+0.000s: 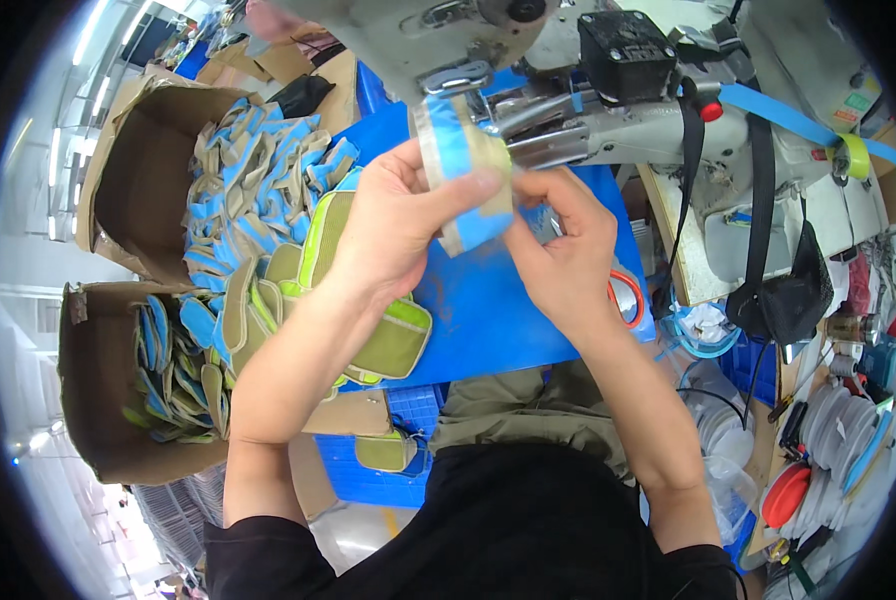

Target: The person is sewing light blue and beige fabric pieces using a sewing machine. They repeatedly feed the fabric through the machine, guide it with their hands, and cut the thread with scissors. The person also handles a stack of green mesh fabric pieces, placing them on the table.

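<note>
A curved beige fabric piece with blue bands (445, 135) is up in front of the sewing machine head (398, 45), slightly blurred. My left hand (388, 215) grips it from the left, thumb across its face. At its right edge my right hand (568, 245) has curled fingers and thumb closed on the fabric. Beside both hands juts the machine's metal cylinder arm (548, 145); the needle area is partly hidden by the fabric. Green padded pieces with bright lime edging (393, 340) lie on the blue table (498, 310) below my left forearm.
Beige-and-blue pieces (258, 190) are heaped by an upper cardboard box (138, 170). A lower box (88, 400) contains several green and blue pieces. Red-handled scissors (626, 295) rest at the table's right. Blue tape (783, 108) runs over the machine; tape rolls (828, 430) stand at right.
</note>
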`<move>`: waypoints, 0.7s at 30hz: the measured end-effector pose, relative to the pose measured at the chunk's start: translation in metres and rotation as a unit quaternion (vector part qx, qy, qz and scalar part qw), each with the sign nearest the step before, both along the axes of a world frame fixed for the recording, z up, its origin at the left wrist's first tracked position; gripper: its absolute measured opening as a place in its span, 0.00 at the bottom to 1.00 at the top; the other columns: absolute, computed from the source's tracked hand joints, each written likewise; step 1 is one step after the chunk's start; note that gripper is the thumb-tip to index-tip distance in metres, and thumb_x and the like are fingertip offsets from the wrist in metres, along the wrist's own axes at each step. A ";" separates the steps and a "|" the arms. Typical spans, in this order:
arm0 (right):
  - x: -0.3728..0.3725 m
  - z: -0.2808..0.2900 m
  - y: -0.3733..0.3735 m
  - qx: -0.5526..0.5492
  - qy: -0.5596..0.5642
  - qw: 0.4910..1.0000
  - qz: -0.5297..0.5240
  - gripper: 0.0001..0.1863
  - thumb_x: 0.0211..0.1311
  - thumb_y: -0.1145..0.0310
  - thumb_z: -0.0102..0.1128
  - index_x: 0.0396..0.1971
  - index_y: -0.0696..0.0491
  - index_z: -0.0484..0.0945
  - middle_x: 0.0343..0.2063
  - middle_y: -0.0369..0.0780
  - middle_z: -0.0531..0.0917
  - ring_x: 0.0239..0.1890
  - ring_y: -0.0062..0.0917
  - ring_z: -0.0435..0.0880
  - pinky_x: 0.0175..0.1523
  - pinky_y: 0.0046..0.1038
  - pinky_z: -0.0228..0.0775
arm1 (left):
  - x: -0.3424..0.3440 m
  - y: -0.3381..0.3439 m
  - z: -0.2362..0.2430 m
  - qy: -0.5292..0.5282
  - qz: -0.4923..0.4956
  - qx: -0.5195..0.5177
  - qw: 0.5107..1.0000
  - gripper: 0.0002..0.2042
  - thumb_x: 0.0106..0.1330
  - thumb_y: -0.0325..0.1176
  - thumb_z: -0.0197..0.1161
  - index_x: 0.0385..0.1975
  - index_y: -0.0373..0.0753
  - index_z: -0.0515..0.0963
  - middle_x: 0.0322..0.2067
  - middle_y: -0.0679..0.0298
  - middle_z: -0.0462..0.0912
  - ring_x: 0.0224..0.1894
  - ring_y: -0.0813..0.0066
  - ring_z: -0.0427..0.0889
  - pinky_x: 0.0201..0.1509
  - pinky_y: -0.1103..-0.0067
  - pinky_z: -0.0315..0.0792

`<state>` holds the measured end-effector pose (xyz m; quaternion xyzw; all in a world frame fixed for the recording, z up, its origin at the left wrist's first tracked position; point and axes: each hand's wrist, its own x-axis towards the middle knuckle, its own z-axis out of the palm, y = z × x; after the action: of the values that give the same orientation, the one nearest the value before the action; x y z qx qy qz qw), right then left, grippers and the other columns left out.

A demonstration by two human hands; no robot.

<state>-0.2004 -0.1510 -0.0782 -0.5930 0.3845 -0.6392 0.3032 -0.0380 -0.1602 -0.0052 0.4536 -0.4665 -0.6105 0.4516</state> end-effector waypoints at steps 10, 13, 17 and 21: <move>0.015 -0.002 -0.008 0.049 -0.089 0.995 0.002 0.10 0.53 0.77 0.72 0.37 0.56 0.85 0.31 0.40 0.88 0.34 0.24 0.87 0.41 0.27 0.78 | 0.004 -0.021 0.003 -0.001 0.008 0.033 0.999 0.14 0.64 0.27 0.74 0.48 0.34 0.82 0.40 0.62 0.88 0.39 0.78 0.87 0.45 0.79 0.82; 0.017 0.005 -0.005 0.088 -0.121 0.989 0.006 0.10 0.54 0.78 0.72 0.38 0.56 0.86 0.31 0.39 0.89 0.34 0.21 0.87 0.41 0.25 0.79 | 0.006 -0.024 0.003 0.035 0.012 0.058 0.998 0.15 0.64 0.27 0.74 0.49 0.34 0.81 0.40 0.62 0.88 0.40 0.78 0.87 0.46 0.79 0.81; 0.017 -0.002 -0.007 0.087 -0.157 0.984 0.011 0.10 0.54 0.78 0.72 0.38 0.57 0.85 0.31 0.39 0.88 0.33 0.20 0.88 0.39 0.23 0.79 | 0.004 -0.012 0.009 -0.030 0.008 -0.003 1.000 0.15 0.64 0.27 0.74 0.49 0.33 0.82 0.42 0.62 0.89 0.40 0.79 0.87 0.47 0.80 0.80; 0.015 -0.005 -0.005 0.056 -0.099 0.994 -0.007 0.10 0.54 0.77 0.73 0.37 0.56 0.84 0.31 0.38 0.86 0.32 0.22 0.87 0.37 0.24 0.77 | 0.015 -0.009 0.005 -0.086 -0.001 -0.045 0.995 0.14 0.65 0.27 0.73 0.49 0.32 0.84 0.42 0.62 0.90 0.41 0.81 0.87 0.48 0.81 0.80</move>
<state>-0.1850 -0.1555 -0.0833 -0.5064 0.3923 -0.6741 0.3678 -0.0230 -0.1695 -0.0004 0.4836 -0.5309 -0.5480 0.4289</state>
